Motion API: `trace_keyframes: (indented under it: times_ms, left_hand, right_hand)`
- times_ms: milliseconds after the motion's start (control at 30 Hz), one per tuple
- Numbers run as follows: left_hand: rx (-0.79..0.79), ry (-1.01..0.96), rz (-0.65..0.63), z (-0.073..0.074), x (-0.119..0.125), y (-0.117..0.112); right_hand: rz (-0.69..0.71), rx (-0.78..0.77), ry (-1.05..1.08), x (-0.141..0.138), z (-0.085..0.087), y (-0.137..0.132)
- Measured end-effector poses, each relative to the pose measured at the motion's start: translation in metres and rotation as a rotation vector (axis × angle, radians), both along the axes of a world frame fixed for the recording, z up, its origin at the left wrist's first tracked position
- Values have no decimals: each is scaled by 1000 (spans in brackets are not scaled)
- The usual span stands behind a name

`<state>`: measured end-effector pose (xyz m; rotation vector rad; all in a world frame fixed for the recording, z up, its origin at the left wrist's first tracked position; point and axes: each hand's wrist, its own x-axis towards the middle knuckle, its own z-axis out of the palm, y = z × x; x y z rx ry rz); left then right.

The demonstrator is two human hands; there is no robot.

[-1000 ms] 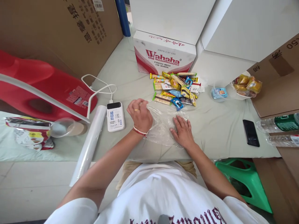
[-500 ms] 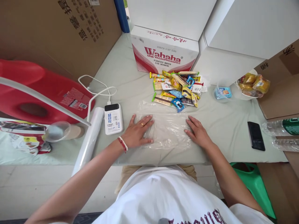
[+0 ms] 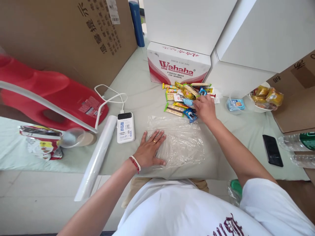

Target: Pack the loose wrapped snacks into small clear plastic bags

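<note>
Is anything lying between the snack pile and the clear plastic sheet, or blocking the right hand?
Nothing visible. The right hand is on the snack pile, whose near edge lies right beside the plastic sheet. The left hand lies flat on the sheet's left part.

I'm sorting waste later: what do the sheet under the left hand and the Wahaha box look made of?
The sheet looks like thin clear plastic film: see-through, glossy, crinkled. The Wahaha box looks like printed cardboard, fairly matte, with creased edges.
</note>
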<state>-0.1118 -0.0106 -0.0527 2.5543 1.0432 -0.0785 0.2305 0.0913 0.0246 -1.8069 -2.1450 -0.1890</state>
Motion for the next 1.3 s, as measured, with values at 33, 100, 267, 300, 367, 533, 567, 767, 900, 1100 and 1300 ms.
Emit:
trace_keyframes:
  times_ms: [33, 100, 267, 300, 367, 533, 567, 767, 900, 1100, 1300]
  left_hand:
    - [-7, -10, 0, 1, 0, 0]
    - [-21, -30, 6, 1, 1, 0]
    - [-50, -48, 12, 3, 2, 0]
    - [-52, -47, 10, 3, 2, 1]
    - [-49, -46, 10, 3, 0, 0]
    - [-13, -61, 24, 1, -13, -9]
    - [-3, -66, 29, 0, -16, -13]
    - [17, -64, 42, -3, -23, -24]
    - [61, -70, 64, -6, -24, -26]
    - [133, -127, 143, -9, -24, -35]
    - [196, -108, 170, -6, -15, -41]
  right_hand:
    - [8, 61, 80, 2, 4, -5]
    - [39, 173, 247, 1, 10, -27]
    - [345, 95, 255, -38, -15, -111]
    - [448, 20, 211, -46, -27, -126]
    - [606, -61, 135, -56, -49, -147]
    - [701, -236, 93, -43, -58, -164]
    - [680, -290, 131, -39, -51, -160]
    - [-109, -259, 40, -31, -16, -85]
    - [-270, -404, -175, -40, -16, -32]
    - [-158, -416, -226, -60, -2, 0]
    - [68, -207, -329, -67, -17, 55]
